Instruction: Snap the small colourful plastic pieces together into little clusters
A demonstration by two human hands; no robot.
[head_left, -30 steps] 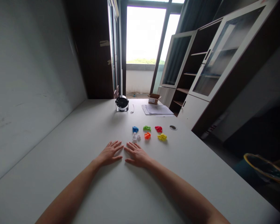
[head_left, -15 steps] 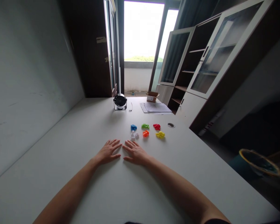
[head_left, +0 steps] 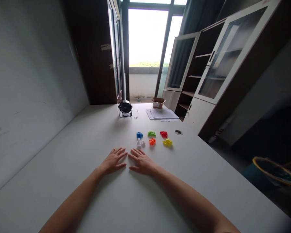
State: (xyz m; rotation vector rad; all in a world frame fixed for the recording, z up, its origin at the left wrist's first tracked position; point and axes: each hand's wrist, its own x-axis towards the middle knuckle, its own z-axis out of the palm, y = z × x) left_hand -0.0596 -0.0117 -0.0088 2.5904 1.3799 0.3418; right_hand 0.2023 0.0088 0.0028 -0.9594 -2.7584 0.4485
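Note:
My left hand (head_left: 113,160) lies flat on the white table (head_left: 116,200), fingers spread, holding nothing. Beside it my right hand (head_left: 141,161) rests palm down, also open, its fingertips close to those of the left. Just beyond the right hand are small piles of plastic pieces, sorted by colour. White pieces (head_left: 139,143) lie nearest my right fingertips, with orange pieces (head_left: 152,141) and yellow pieces (head_left: 167,142) to their right. Behind them come blue pieces (head_left: 139,135), green pieces (head_left: 151,133) and red pieces (head_left: 163,134). Their exact shapes are too small to make out.
Toward the far edge stand a round black device on a silver stand (head_left: 125,108), a thin cord (head_left: 136,114), papers (head_left: 163,114) and an open cardboard box (head_left: 158,102). A cable hole (head_left: 178,132) is at right. A bin (head_left: 275,171) stands on the floor.
The whole view has shifted slightly downward in the picture as my head tilted up a little. Both hands and the coloured pieces keep their places on the table.

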